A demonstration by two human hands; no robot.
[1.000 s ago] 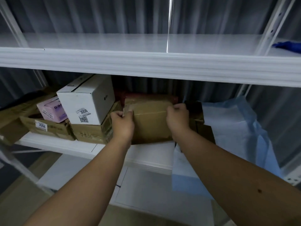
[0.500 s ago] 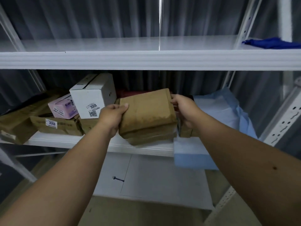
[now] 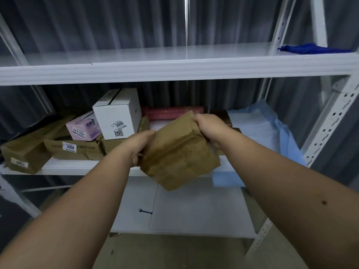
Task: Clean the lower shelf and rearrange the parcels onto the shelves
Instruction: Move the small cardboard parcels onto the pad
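I hold a brown paper-wrapped parcel [image 3: 179, 152] in the air in front of the middle shelf [image 3: 77, 167], tilted with one corner down. My left hand [image 3: 138, 145] grips its left side and my right hand [image 3: 210, 127] grips its upper right corner. On the middle shelf to the left stand a white box marked 3008 [image 3: 118, 115], a pink box [image 3: 83, 128] and several brown parcels [image 3: 73, 150]. A red roll [image 3: 171, 112] lies at the back. The upper shelf [image 3: 155, 57] is bare except for a blue cloth [image 3: 310, 49] at its right end.
A light blue sheet [image 3: 268, 133] covers the right part of the middle shelf and hangs over its edge. The bottom shelf [image 3: 194, 210] holds a small dark screw [image 3: 144, 211]. White perforated uprights [image 3: 328, 129] frame the right side. Grey corrugated wall stands behind.
The brown parcel has come off the middle shelf, out toward me and lower, tilting corner down. Both hands moved with it. The red roll behind it is now exposed.
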